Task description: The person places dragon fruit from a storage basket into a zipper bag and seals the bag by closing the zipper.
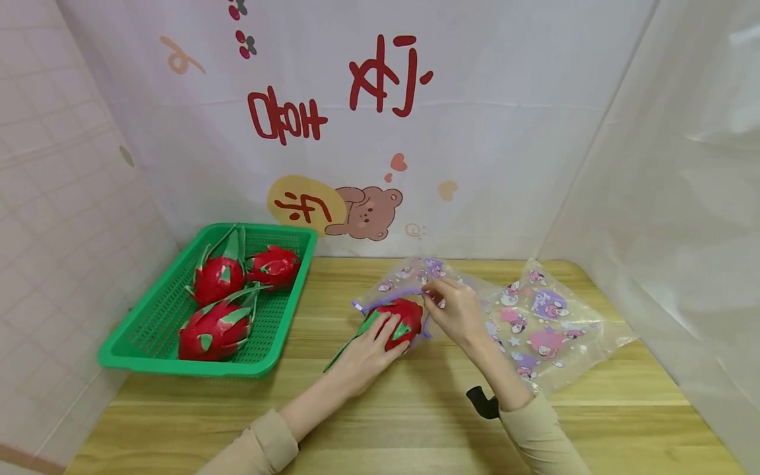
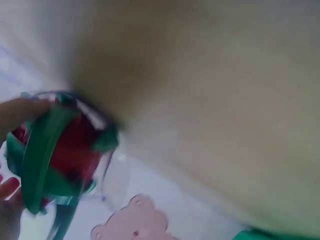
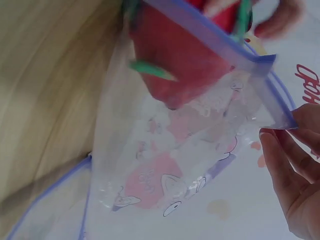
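A red dragon fruit [image 1: 410,313] with green scales is at the mouth of a clear printed zip bag [image 1: 410,274] with a purple edge. My left hand [image 1: 371,346] grips the fruit from above. In the right wrist view the fruit [image 3: 175,60] is partly inside the bag [image 3: 155,165], seen through its clear film. My right hand [image 1: 454,310] pinches the bag's purple rim, as the right wrist view also shows at the fingers [image 3: 280,155]. Blurred in the left wrist view, the fruit [image 2: 75,150] lies between the left thumb and fingers.
A green basket [image 1: 113,349] at the left holds several objects: dragon fruits [image 1: 216,330], all red with green scales. Another printed clear bag [image 1: 552,330] lies flat at the right of the wooden table [image 1: 380,422]. White curtains surround the table.
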The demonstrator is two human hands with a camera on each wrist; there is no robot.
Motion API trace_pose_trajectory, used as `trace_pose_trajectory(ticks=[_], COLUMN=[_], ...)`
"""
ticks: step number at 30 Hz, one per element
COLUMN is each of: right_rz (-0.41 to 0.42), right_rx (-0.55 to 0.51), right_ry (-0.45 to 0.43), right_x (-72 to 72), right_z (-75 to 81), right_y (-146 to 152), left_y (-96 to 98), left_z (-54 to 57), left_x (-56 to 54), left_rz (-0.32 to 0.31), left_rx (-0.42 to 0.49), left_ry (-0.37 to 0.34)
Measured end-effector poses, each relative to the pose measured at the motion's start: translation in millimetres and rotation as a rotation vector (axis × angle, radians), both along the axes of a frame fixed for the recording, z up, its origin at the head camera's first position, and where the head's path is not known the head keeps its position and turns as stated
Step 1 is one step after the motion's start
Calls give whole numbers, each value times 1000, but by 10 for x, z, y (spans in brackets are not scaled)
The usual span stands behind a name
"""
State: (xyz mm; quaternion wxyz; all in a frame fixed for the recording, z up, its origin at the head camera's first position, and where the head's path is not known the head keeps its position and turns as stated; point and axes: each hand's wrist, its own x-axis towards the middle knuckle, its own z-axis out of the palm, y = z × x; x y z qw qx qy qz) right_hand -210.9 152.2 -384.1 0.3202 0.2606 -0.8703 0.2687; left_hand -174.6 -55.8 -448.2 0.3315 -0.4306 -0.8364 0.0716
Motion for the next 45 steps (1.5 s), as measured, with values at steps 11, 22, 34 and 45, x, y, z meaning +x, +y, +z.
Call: trace_pose_trajectory(ticks=[11,22,34,45], right_rz=[-7,26,-25,36], right_rx=[10,45,39,43], right_ry=[-19,0,-4,44], right_x=[5,5,-59,-34], right_z=[-20,-12,-35,13], right_y=[16,18,-19,-62], left_y=[-39,30,61,143], left_z=[-60,22,46,21], left_x=[63,-37,-76,-172], left_rz=[141,225,158,201], left_rx=[99,67,-214,-173], left_ry=[-76,-18,50,82])
